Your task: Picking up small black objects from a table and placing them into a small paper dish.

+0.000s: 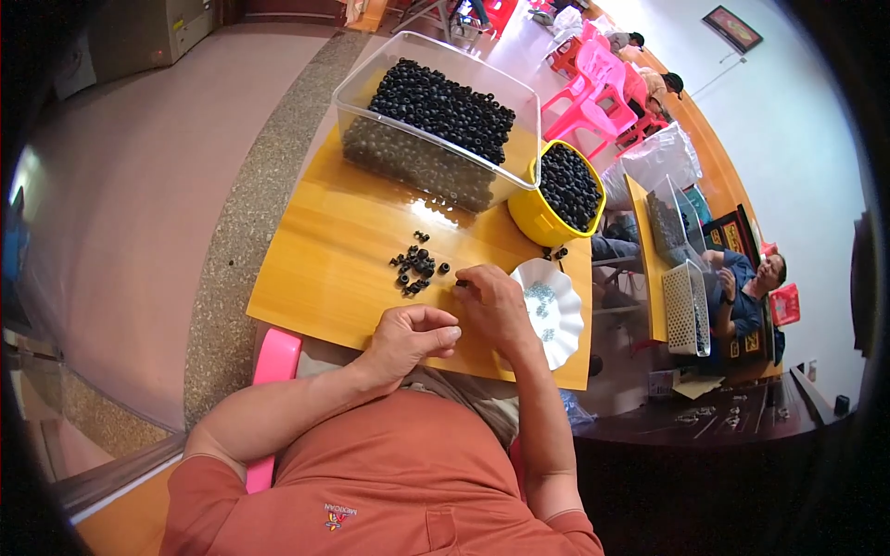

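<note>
Person is sitting at a wooden table [315, 278], both forearms coming in from the lower edge. Left hand [408, 338] is resting at the near table edge, fingers curled in and thumb pressing against the fingertips — a narrow pinch, but what sits inside it is too small to tell. Right hand [491, 301] is lying just beyond it, fingertips closing on a small black ring [461, 284] at the tabletop.

A loose pile of black rings [414, 264] is lying on the table just left of the right hand's fingertips, apart from them. A white scalloped dish [552, 310] holding small grey pieces is sitting right beside the right hand — touching or nearly so. Farther back, a yellow bucket [547, 218] and a clear plastic bin [436, 120] are standing side by side, both filled with black rings.
</note>
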`<state>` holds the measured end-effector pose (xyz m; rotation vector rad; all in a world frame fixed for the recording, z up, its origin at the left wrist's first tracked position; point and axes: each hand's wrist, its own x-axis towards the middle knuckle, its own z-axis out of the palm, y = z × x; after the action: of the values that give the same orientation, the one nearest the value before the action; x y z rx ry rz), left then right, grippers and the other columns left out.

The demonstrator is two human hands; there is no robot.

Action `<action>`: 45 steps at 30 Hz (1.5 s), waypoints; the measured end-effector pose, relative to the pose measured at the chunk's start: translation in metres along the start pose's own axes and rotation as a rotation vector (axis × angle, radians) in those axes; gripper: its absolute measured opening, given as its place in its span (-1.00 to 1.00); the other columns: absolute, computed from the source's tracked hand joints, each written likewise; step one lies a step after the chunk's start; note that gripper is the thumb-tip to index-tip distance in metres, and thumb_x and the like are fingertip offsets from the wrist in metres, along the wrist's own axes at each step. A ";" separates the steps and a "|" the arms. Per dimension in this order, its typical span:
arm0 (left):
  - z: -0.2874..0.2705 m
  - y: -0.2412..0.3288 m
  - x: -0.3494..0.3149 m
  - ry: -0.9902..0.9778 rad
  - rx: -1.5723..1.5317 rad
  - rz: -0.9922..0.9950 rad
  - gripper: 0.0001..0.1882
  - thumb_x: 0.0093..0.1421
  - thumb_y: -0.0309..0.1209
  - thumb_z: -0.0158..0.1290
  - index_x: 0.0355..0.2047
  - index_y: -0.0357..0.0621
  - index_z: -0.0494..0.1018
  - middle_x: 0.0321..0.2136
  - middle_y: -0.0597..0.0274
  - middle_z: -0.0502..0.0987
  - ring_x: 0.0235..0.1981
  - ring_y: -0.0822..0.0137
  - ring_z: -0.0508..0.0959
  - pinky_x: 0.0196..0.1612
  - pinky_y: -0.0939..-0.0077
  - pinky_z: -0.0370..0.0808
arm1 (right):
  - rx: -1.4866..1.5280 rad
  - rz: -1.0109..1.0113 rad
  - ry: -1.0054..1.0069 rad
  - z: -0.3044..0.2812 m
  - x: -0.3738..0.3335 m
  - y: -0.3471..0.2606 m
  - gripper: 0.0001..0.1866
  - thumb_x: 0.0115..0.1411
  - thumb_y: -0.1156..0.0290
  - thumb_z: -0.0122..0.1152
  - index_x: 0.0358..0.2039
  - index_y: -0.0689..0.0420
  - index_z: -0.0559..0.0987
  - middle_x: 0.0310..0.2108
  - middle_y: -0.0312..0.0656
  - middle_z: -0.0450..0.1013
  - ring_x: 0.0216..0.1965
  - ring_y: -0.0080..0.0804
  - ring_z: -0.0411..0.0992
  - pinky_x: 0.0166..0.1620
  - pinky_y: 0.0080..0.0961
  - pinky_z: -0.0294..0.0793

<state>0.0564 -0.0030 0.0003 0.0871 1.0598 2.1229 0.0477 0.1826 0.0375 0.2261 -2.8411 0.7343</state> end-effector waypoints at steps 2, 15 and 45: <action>0.000 0.000 0.001 -0.009 0.001 -0.004 -0.80 0.16 -0.51 0.17 -0.21 -0.28 0.48 -0.35 0.24 0.55 -0.37 0.43 0.58 -0.25 0.57 0.59 | -0.063 -0.019 -0.034 0.001 0.002 0.001 -0.84 0.07 0.43 0.23 -0.32 0.17 0.61 -0.33 -0.12 0.53 -0.23 -0.14 0.47 -0.15 -0.33 0.46; 0.001 0.002 -0.001 0.007 0.002 -0.010 -0.80 0.15 -0.52 0.17 -0.22 -0.29 0.48 -0.36 0.25 0.54 -0.39 0.45 0.57 -0.26 0.60 0.59 | 0.033 -0.076 -0.037 0.001 0.045 0.011 -0.77 0.04 0.39 0.30 -0.28 0.22 0.62 -0.31 -0.11 0.52 -0.32 -0.19 0.53 -0.24 -0.41 0.49; 0.000 0.000 0.001 0.005 -0.005 -0.006 -0.81 0.16 -0.51 0.18 -0.23 -0.28 0.48 -0.36 0.25 0.53 -0.40 0.47 0.56 -0.28 0.62 0.58 | 0.211 -0.039 0.088 0.016 0.048 0.012 -0.84 0.10 0.53 0.26 -0.27 0.26 0.58 -0.43 -0.12 0.54 -0.38 -0.44 0.54 -0.31 -0.54 0.49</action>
<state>0.0557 -0.0021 0.0004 0.0755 1.0562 2.1215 -0.0032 0.1800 0.0290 0.2722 -2.6682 1.0099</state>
